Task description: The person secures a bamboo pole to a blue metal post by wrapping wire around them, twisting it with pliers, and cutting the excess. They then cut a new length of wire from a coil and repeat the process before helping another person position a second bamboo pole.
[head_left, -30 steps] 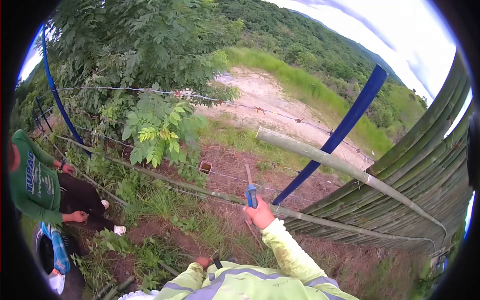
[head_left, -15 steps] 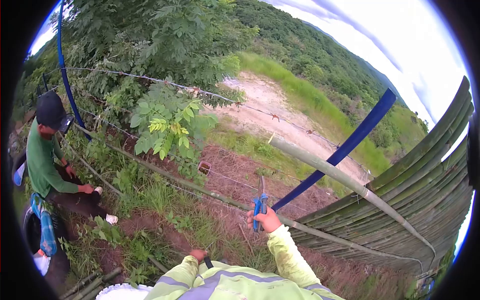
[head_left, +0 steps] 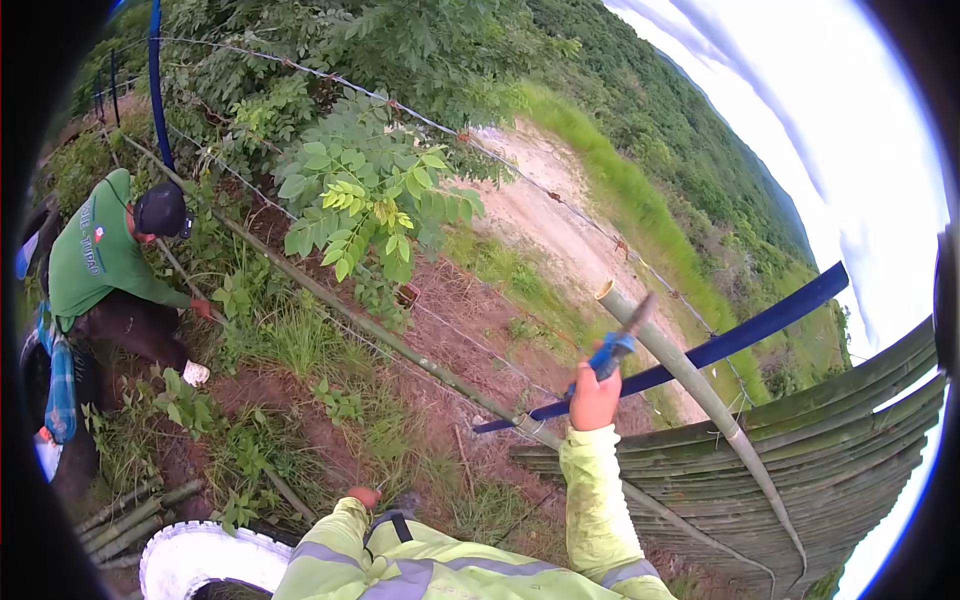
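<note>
My right hand (head_left: 595, 402) is closed around the blue handles of pliers (head_left: 613, 349), raised with their rusty jaws pointing up and to the right. The jaws look slightly smeared, close to the cut end of an upper bamboo pole (head_left: 668, 352). Just beyond the hand, a blue post (head_left: 735, 341) slants across behind that pole. A lower bamboo pole (head_left: 400, 352) meets the post's lower end, where a pale tie shows. My left hand (head_left: 363, 495) is low by my waist; its fingers are too small and partly hidden to make out.
Barbed wire (head_left: 520, 178) runs across in front of me, with a leafy branch (head_left: 375, 205) at it. A bamboo slat fence (head_left: 800, 470) stands at right. A person in a green shirt (head_left: 115, 240) bends at left. A white-painted tyre (head_left: 215, 555) and cut bamboo (head_left: 130, 520) lie below.
My right hand has moved up and right with the pliers, toward the upper pole. My view has turned. The person at left has bent lower, reaching toward the plants.
</note>
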